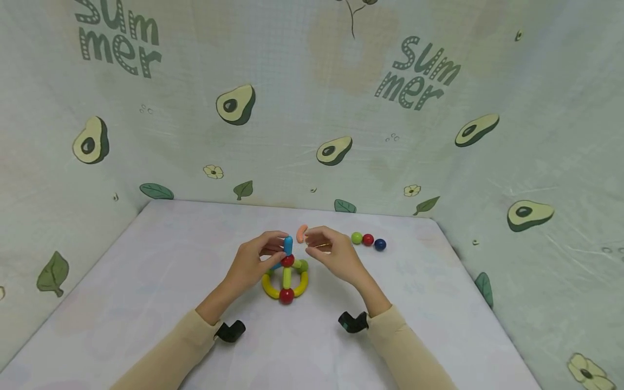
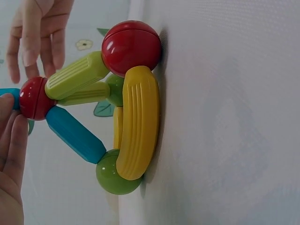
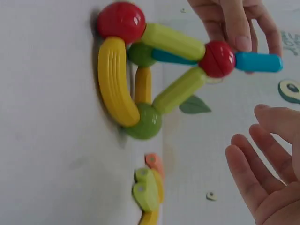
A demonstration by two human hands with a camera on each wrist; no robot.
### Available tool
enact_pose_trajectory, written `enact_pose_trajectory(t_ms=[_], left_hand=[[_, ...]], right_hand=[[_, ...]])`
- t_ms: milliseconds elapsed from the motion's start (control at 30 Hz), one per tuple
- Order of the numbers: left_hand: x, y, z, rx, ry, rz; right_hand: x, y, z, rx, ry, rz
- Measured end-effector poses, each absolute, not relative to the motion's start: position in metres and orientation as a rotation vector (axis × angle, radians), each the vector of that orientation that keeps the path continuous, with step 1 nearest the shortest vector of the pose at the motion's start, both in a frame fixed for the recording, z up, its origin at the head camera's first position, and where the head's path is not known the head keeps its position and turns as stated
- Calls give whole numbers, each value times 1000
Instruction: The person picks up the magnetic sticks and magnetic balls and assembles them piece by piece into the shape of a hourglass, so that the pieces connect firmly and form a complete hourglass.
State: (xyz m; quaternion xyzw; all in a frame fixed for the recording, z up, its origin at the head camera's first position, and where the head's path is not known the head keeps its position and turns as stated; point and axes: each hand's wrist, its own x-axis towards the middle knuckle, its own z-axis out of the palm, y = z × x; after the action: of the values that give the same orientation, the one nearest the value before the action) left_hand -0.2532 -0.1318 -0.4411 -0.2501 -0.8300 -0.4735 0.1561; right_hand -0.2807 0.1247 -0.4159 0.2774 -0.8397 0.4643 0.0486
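A toy structure of balls and sticks stands on the table, with curved yellow sticks [image 2: 139, 126] round its base. Light green sticks [image 3: 180, 90] and a slanting blue stick [image 2: 76, 133] rise to a red ball [image 3: 217, 59] at its peak. An upright blue stick [image 1: 288, 245] tops that ball, and my left hand [image 1: 255, 257] pinches it between thumb and fingers. To the right of the peak, my right hand [image 1: 336, 254] hovers with relaxed, parted fingers and holds nothing. At the base's near side sits another red ball [image 2: 132, 48], with green balls [image 3: 144, 121] at other corners.
Behind my right hand's fingertips lies a pink curved piece [image 1: 301, 233]. Light green pieces [image 3: 146, 190] and yellow ones lie near it. Farther right, a green ball [image 1: 357, 238], a red ball [image 1: 368, 239] and a dark blue ball [image 1: 380, 245] form a row. Printed cloth surrounds the table.
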Motion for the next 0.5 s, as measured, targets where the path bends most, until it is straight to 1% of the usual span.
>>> enact_pose_trajectory(t_ms=[300,500], left_hand=[[-252,-132,-440,-688,-2396,-1332],[-253,-131,-440,-682,-2407,-1352]], right_hand=[[-310,189,-415,757,-2669,1128],[-327,234,-421,682,-2736,967]])
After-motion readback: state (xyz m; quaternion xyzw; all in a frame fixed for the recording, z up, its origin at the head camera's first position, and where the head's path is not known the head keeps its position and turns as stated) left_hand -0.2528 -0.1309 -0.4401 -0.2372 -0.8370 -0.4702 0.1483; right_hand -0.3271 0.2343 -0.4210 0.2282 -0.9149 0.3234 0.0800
